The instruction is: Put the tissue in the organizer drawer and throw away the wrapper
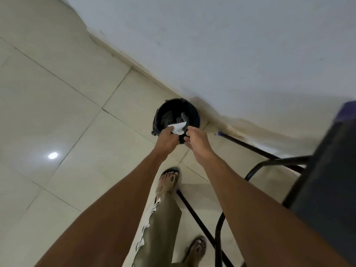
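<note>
The head view looked straight down at a tiled floor [63,105] where it met a pale wall [231,45]. A small black bin [195,112], lined with a dark bag, stood on the floor just beside the wall. Both arms were stretched out over it. The left hand [166,138] pinched a crumpled white wrapper [178,128] between thumb and fingers, with the wrapper held directly above the open mouth of the bin and not yet released. The right hand [197,140] hovered close beside it, fingers loosely curled and partly spread; it appeared to hold nothing, though the fingertips were too blurred to be certain. To the right, a dark chair [327,180] with black metal legs stood near the bin. The feet, in sandals, were planted on the floor below the arms. Neither the tissue nor the organizer drawer appeared in this view, so whether the tissue had been stowed could not be confirmed. Judged from the position of the wrapper, the disposal step was nearly complete: only letting go over the bin remained, after which the wrapper should fall inside.
</note>
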